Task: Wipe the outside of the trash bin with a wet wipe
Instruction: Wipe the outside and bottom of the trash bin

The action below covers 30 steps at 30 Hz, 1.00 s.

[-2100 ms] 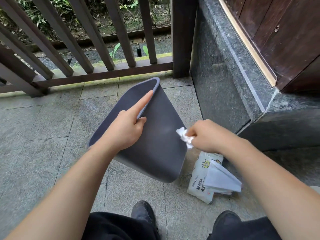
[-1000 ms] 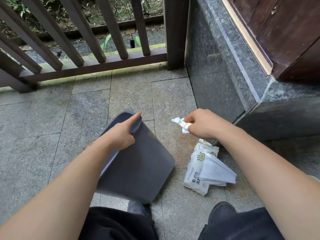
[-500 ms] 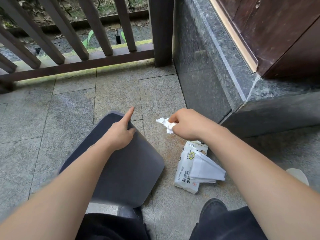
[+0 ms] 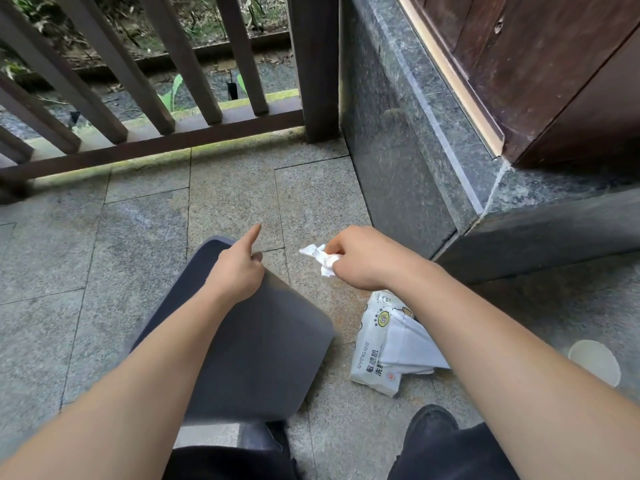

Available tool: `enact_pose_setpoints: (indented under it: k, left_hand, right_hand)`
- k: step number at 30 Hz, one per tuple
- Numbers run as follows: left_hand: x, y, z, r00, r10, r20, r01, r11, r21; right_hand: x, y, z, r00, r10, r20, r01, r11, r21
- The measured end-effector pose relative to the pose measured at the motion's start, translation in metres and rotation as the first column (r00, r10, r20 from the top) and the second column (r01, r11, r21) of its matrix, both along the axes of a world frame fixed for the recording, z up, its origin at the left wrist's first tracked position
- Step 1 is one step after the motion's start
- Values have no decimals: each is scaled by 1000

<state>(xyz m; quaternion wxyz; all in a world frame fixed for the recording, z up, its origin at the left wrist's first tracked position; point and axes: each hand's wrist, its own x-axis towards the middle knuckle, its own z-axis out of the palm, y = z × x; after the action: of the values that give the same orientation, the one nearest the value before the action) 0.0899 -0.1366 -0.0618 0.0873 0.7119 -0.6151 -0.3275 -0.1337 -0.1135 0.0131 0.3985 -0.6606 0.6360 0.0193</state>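
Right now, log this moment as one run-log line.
left hand: grips trash bin rim, index finger extended | right hand: holds crumpled wet wipe off bin | wipe pack: on floor

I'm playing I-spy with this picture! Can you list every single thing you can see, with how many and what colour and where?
trash bin: one, dark grey, tipped over the floor in the lower middle
wet wipe: one, white, crumpled, right of the bin
wipes pack: one, white with print, lying on the floor right of the bin
railing: one, dark brown, along the top left
stone ledge: one, dark speckled grey, upper right
wooden door: one, reddish brown, top right corner
floor tiles: many, grey
pale disc: one, cream, on the floor at far right
shoes: two, black, bottom edge
left hand: one, gripping the bin's rim, forefinger pointing
right hand: one, holding the wipe
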Motion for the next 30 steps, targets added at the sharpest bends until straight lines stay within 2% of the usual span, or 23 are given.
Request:
enact_pose_setpoints:
  k: [3,6,8,10,12,14,18,22,27,30]
  left_hand:
    - [13,10,37,992,70,-109,-80,992,-93]
    - [7,27,80,954,115,-278,-196,939,-284]
    - [-5,42,108,920,88,-382,-262,864,-431]
    - [-16,55,128,875,63,-480,-346,775,-528]
    - [-21,62,144,842,56,-536,-422,686,-593]
    - [-21,61,153,821,45,-570,-463,637,-617]
    - [-20,57,155,781,23,-624,-491,640,-591]
    - [-24,59,150,848,-20,-530,-372,689,-622]
    - [-25,61,137,897,15,-442,-314,726,-612]
    - [-24,62,136,902,38,-429,-316,736,-598]
  right_hand:
    - [-2,2,10,998,-61,6,61,996,-62]
    - [-5,9,24,984,-175,33,178,958,-226]
    - [-11,17,36,957,-286,52,283,872,-399]
    - [-20,27,49,914,-395,96,378,739,-558]
    - [-26,33,59,894,-423,149,419,667,-617]
    - [-24,36,63,910,-383,158,392,673,-627]
    - [-16,33,57,945,-307,109,303,704,-642]
    - [9,30,47,967,-230,108,250,776,-579]
    - [64,55,45,969,-36,243,180,777,-603]
    - [88,74,43,937,75,341,167,762,-626]
